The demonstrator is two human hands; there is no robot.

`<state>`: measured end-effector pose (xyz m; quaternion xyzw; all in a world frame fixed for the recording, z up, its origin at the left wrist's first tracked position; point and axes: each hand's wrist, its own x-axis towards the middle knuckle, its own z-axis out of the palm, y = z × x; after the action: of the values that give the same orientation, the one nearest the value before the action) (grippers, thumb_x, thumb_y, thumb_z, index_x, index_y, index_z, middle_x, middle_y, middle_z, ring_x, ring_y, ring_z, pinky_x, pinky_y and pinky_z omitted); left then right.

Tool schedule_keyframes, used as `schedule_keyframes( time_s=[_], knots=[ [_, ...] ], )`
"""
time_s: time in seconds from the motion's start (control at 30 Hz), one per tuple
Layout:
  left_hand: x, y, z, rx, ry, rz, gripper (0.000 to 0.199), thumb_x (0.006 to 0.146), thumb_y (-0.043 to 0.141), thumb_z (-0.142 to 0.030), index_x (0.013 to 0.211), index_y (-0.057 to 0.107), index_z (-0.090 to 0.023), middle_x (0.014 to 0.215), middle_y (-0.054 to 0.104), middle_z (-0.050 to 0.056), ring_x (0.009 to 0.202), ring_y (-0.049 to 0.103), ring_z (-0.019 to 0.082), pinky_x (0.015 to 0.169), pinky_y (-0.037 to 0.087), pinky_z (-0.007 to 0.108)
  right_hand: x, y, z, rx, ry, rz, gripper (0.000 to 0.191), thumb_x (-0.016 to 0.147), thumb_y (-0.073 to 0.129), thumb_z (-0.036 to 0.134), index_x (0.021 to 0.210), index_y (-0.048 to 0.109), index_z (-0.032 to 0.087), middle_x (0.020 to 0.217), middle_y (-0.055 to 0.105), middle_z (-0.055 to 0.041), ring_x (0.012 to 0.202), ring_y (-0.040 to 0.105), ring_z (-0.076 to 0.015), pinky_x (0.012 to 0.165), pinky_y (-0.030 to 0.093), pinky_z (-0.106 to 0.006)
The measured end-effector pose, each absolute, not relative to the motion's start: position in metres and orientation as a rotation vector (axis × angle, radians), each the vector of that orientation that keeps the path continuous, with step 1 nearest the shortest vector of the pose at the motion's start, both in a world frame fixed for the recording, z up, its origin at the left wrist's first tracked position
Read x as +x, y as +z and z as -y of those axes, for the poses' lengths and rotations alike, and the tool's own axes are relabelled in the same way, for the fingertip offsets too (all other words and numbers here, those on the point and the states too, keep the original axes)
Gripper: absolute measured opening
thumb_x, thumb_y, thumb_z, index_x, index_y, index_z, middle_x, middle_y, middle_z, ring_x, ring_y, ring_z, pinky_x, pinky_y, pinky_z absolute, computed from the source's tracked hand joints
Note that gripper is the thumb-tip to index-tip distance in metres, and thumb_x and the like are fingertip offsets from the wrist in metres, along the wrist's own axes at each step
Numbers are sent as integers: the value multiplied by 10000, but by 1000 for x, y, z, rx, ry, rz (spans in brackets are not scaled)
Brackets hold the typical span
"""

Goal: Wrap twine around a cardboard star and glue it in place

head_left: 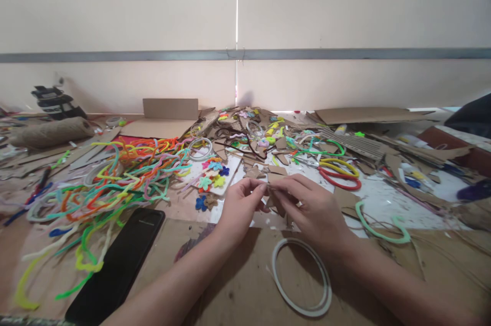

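Here, left hand and right hand in fingertip pinches on a brown piece; white ring nearby.

**Two bare hands meet fingertip to fingertip**

Both arms reach forward from the lower edge of the view and angle inward. The left forearm slants up to the right, and the right forearm slants up to the left; both are bare. The left hand is bent at the fingers, its thumb and index finger drawn together in a pinch. The right hand lies knuckles up, fingers bent and pointing left, their tips beside the left thumb. Its own thumb is hard to make out.
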<state>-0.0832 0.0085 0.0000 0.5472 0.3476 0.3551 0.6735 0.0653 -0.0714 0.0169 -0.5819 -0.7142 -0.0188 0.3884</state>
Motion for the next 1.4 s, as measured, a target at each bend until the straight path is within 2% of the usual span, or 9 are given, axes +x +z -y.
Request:
schedule_keyframes(
  time_s=[0.13,0.43,0.8,1.27,1.4],
  knots=[
    [-84,1,-9,1258,820,-791,257,818,702,-395,827,670,-140,744,645,-2,532,598,103,566,439,232,67,19,73,-1480,-71,1801,138,974,573,158,921,693,202,910,686,-44,826,634,-193,743,465,-306],
    [-86,2,-9,1263,856,-765,257,828,715,-399,822,660,-147,725,623,-14,543,576,96,554,438,220,72,20,71,-1509,-42,1780,98,959,605,160,930,687,205,915,656,-34,823,615,-186,720,441,-297],
    [-84,4,-7,1315,864,-771,256,815,711,-397,785,655,-149,700,614,-15,539,558,97,537,455,218,72,13,69,-1536,-393,1937,120,968,555,159,881,636,179,865,651,-56,760,583,-201,696,391,-322],
    [-84,8,-5,1348,856,-773,243,808,702,-387,762,654,-154,688,610,-2,566,554,114,550,486,229,73,23,69,-1633,177,1675,115,922,605,183,814,637,208,834,589,-9,740,553,-164,644,389,-281],
    [-84,8,-6,1354,849,-786,233,808,702,-380,764,656,-157,669,601,-8,557,546,110,543,471,222,78,23,64,-1606,277,1578,41,881,658,226,840,655,220,818,571,0,713,521,-162,613,392,-276]
  ],
)
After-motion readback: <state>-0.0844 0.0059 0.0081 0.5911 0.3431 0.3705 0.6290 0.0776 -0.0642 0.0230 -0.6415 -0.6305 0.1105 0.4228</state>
